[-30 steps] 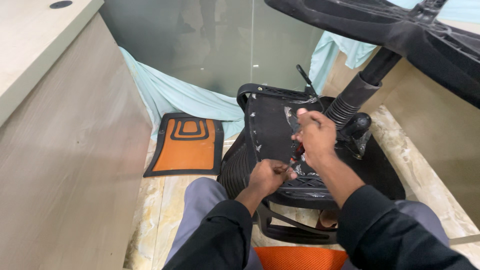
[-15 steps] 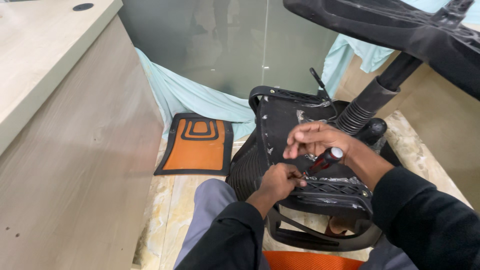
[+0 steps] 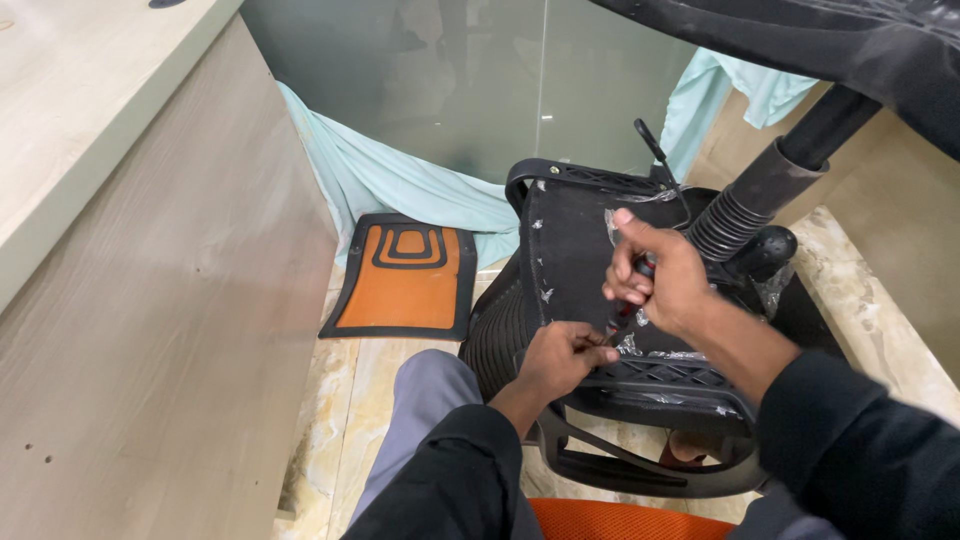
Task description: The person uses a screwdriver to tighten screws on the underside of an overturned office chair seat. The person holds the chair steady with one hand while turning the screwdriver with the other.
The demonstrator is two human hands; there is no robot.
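right hand (image 3: 665, 280) wrapped around screwdriver (image 3: 632, 300), left hand (image 3: 562, 355) pinching at its tip, upturned chair seat (image 3: 575, 260), orange mat (image 3: 405, 275) at nine o'clock

An orange pad with a black border and black nested lines (image 3: 405, 275) lies flat on the marble floor (image 3: 350, 400), touching pale turquoise cloth (image 3: 390, 180) bunched along the foot of a glass wall (image 3: 450, 80). A light wood-grain cabinet side (image 3: 150, 330) stands at the left.

Office: desk (image 3: 90, 120), glass partition (image 3: 450, 80).
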